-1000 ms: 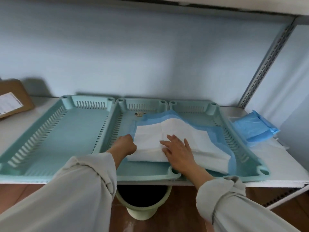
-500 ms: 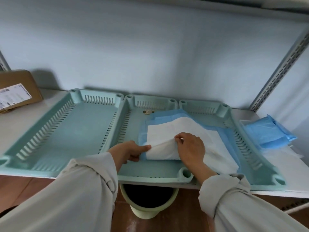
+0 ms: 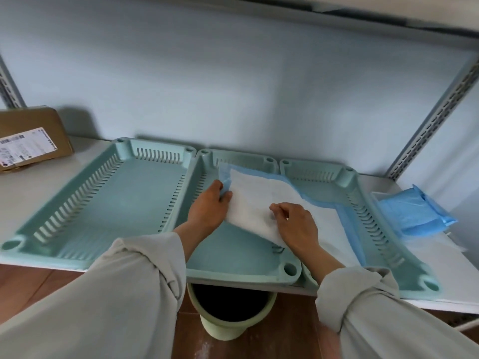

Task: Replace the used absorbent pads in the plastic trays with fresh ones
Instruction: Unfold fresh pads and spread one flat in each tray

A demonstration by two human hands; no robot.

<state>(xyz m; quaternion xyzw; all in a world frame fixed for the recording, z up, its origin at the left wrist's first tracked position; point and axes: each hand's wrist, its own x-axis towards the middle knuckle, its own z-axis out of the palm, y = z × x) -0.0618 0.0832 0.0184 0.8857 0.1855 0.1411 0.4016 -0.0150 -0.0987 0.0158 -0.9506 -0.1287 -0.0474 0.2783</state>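
Three pale green plastic trays stand side by side on the shelf: a bare left tray [image 3: 98, 200], a middle tray [image 3: 233, 257] and a right tray [image 3: 388, 242]. A white absorbent pad with blue backing [image 3: 261, 200] lies partly unfolded across the middle and right trays. My left hand [image 3: 210, 206] grips the pad's left edge over the middle tray. My right hand [image 3: 295, 221] pinches the pad's near fold, lifting it off the tray floor.
A stack of folded blue pads [image 3: 412, 211] lies on the shelf right of the trays. A cardboard box [image 3: 31, 138] sits at the far left. A green bin [image 3: 228, 312] stands on the floor under the shelf edge. A slotted upright [image 3: 435, 117] rises at right.
Both hands went from pressing on the folded pad to holding its edges. The left hand moved up along the left edge, and the pad has opened further toward the back of the middle tray.
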